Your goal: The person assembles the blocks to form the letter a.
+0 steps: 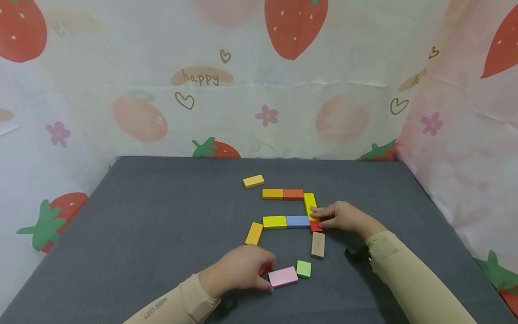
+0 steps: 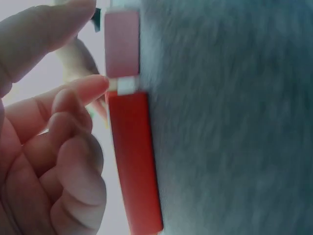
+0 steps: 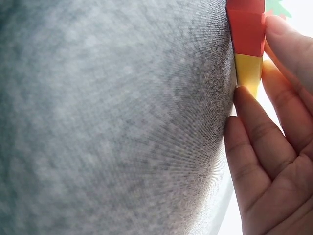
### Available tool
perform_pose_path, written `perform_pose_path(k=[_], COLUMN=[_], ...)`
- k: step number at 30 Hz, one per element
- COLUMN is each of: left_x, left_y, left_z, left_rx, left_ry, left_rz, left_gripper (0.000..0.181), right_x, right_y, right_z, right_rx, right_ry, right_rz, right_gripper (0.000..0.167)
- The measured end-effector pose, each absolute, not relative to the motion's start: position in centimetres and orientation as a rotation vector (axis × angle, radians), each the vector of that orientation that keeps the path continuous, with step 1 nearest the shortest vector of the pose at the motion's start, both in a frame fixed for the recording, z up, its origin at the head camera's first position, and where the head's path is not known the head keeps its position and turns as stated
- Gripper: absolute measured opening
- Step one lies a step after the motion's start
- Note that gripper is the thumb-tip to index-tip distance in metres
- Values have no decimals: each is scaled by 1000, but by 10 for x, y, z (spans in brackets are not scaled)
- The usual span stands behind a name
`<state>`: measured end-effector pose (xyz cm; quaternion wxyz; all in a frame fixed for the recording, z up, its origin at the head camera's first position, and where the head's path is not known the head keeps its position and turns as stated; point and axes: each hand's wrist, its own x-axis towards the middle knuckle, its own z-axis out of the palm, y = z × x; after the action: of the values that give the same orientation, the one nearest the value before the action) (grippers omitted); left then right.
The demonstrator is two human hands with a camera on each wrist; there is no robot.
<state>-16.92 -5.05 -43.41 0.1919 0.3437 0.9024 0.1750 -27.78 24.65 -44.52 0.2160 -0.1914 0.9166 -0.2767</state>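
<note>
My left hand [image 1: 242, 267] is low in the head view, its thumb and index finger at the near and far sides of the pink block [image 1: 283, 276], apparently pinching its left end. Beside it a red block [image 2: 134, 161] lies partly under that hand in the head view. My right hand [image 1: 350, 218] reaches in from the right with fairly straight fingers. Its thumb touches a small red block [image 1: 316, 226] and its index finger touches a yellow block [image 1: 309, 202]; the two blocks meet end to end.
A winding line holds an orange-red block [image 1: 293, 194], a blue block [image 1: 297, 221], a yellow block [image 1: 274, 222], an orange-yellow block [image 1: 254, 233], a wooden block [image 1: 318, 245] and a green block [image 1: 304, 269]. One yellow block [image 1: 253, 181] sits apart at the back. Patterned cloth [image 1: 145, 54] rises behind the dark table.
</note>
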Motion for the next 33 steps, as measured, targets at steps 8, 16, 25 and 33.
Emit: perform_pose_path(k=[8,16,25,33], left_x=[-167,-165,-167,-165], left_y=[-40,-38,-32,-26], left_z=[-433,-430,-435,-435], left_rx=[986,884,954,904], left_ry=[2573,2585,2618,2640], left_rz=[434,449,409,393], left_gripper=[20,19,25,24], right_x=[-277,-278,-278,-277], right_y=[246,247,249,248], right_z=[-445,-446,-445,-446], right_rx=[-539,-566,-547,-559], right_ry=[2534,2544,2538,2542], right_rz=[-771,-761,-772,-769], right_gripper=[39,40,39,39])
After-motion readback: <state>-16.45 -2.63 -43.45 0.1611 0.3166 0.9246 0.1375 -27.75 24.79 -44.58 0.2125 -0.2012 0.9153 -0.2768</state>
